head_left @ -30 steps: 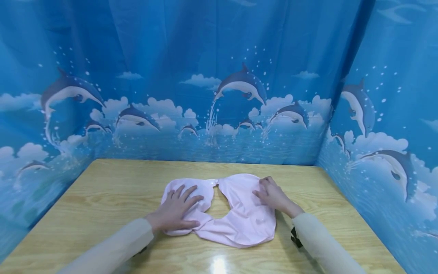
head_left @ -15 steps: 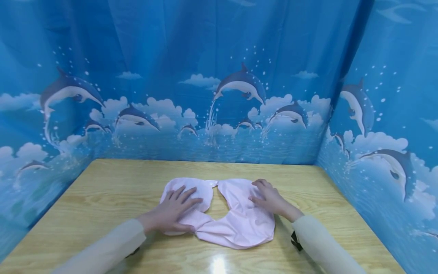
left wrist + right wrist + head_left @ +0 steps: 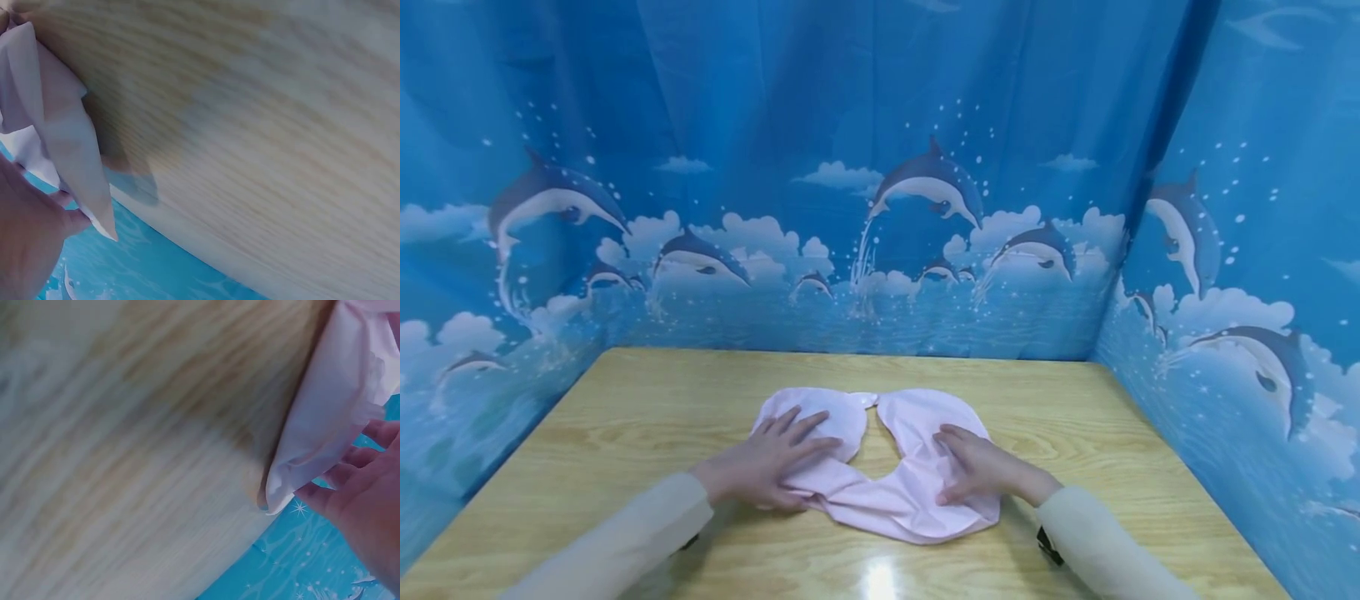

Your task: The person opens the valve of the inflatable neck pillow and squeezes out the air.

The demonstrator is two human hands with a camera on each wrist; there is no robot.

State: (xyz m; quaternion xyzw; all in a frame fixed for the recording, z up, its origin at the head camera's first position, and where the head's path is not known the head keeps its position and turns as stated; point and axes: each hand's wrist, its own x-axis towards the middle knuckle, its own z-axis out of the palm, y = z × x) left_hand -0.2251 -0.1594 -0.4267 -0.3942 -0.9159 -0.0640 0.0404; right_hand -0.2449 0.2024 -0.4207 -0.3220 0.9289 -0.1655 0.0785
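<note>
A pale pink cloth, shaped like a bib with a round neck hole, lies flat on the wooden table. My left hand rests flat on its left lobe with fingers spread. My right hand presses flat on the right half, fingers straight and pointing left. In the left wrist view the cloth edge shows beside my left hand. The right wrist view shows the cloth edge by my right hand.
Blue curtains printed with dolphins close the table in at the back, left and right. Bare wood lies around the cloth on all sides. A ceiling light glints on the front edge.
My right hand has slid from the cloth's upper right edge down and left onto its middle. My left hand has drawn back slightly toward me. The cloth's right lobe looks flatter.
</note>
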